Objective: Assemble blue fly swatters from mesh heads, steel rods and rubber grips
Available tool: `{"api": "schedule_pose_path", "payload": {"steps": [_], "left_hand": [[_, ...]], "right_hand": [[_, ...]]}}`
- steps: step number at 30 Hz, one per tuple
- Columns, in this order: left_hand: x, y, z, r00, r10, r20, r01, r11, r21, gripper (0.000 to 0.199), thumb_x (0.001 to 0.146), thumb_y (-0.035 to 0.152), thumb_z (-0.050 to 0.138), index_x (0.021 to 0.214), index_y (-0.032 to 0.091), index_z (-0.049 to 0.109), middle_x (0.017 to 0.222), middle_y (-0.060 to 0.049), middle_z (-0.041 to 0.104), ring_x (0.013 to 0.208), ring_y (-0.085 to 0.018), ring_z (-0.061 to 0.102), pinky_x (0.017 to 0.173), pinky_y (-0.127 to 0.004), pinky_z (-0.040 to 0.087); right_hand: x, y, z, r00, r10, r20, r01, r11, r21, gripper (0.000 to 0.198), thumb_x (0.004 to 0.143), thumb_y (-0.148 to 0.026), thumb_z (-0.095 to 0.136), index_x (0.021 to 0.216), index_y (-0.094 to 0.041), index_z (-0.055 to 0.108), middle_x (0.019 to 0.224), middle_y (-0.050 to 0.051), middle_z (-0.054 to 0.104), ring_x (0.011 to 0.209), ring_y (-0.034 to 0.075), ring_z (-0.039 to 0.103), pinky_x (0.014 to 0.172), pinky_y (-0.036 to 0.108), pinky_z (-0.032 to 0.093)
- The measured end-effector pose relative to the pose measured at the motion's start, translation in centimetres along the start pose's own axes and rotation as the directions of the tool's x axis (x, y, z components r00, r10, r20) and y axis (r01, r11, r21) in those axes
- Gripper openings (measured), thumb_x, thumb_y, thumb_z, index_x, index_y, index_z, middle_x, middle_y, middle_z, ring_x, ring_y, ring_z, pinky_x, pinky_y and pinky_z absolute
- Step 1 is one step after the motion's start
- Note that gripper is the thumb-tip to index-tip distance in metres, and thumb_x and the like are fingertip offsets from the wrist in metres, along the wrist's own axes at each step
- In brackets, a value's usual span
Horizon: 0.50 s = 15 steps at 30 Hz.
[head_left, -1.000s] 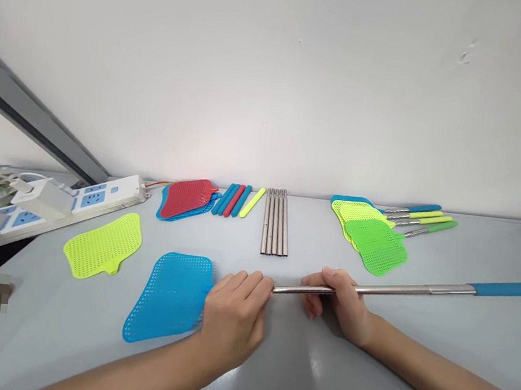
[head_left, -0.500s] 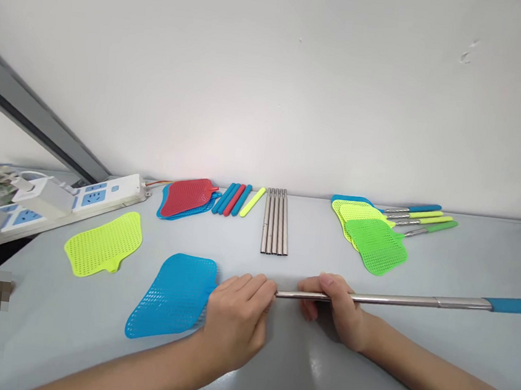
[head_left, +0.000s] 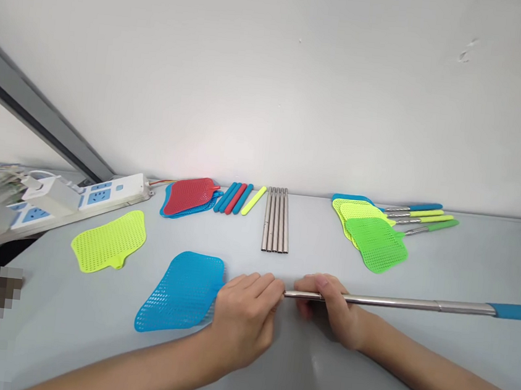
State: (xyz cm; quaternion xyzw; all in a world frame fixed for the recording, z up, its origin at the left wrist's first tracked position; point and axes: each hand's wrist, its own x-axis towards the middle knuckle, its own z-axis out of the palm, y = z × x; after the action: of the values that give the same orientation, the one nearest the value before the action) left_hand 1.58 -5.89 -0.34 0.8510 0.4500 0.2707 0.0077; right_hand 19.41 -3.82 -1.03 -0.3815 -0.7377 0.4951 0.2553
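Observation:
A blue perforated fly swatter head (head_left: 182, 292) tilts over the table at the left of my hands. My left hand (head_left: 248, 311) is closed around the swatter's neck, hiding the joint there. From that fist a silvery telescopic rod (head_left: 389, 302) runs right, drawn out in stepped sections, to a blue grip (head_left: 520, 312) cut off by the view's edge. My right hand (head_left: 330, 308) pinches the thin part of the rod between thumb and fingers, a short gap from my left.
Behind lie several metal rods (head_left: 277, 221), coloured handle sleeves (head_left: 236, 198), and red and blue swatter heads (head_left: 190, 196). Left are a yellow swatter head (head_left: 110, 241) and a power strip (head_left: 116, 192). Several fly swatters with handles (head_left: 379, 244) overlap at back right, near the wall (head_left: 281, 85).
My left hand, the blue swatter head and the rod have shifted slightly right. My right hand sits a little further left along the rod, so the gap between my hands is narrower.

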Motion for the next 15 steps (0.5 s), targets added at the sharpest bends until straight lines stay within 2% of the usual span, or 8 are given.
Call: {"api": "schedule_pose_path", "payload": {"steps": [5,9,15], "left_hand": [[0.2,-0.1,0.0,1.0,0.003,0.013,-0.004,0.999,0.043,0.022,0.082,0.014,0.034,0.071,0.017,0.053,0.058,0.0,0.051,0.054,-0.013,0.041,0.051,-0.027,0.025],[0.5,-0.4,-0.1,0.999,0.029,0.029,-0.031,0.997,0.075,0.025,0.085,0.016,0.032,0.073,0.017,0.054,0.059,0.0,0.052,0.055,-0.013,0.042,0.051,-0.026,0.027],[1.0,-1.0,0.1,0.999,0.036,0.033,-0.039,0.995,0.09,0.027,0.088,0.02,0.03,0.076,0.018,0.054,0.061,0.0,0.054,0.057,-0.013,0.044,0.053,-0.026,0.03]], "right_hand": [[0.3,0.2,-0.1,1.0,-0.01,0.01,0.009,0.991,0.137,0.061,0.089,-0.047,0.005,0.056,-0.017,0.047,0.053,0.002,0.046,0.057,0.014,0.045,0.06,0.027,0.037],[0.6,0.3,-0.2,1.0,0.027,-0.01,-0.024,0.98,0.198,0.06,0.088,-0.048,0.011,0.052,-0.016,0.048,0.05,0.002,0.046,0.054,0.013,0.046,0.057,0.026,0.036],[0.6,0.3,-0.2,0.98,0.128,-0.149,-0.088,0.965,0.249,0.057,0.086,-0.049,0.025,0.04,-0.018,0.039,0.038,-0.001,0.037,0.042,0.01,0.038,0.047,0.026,0.029]]}}
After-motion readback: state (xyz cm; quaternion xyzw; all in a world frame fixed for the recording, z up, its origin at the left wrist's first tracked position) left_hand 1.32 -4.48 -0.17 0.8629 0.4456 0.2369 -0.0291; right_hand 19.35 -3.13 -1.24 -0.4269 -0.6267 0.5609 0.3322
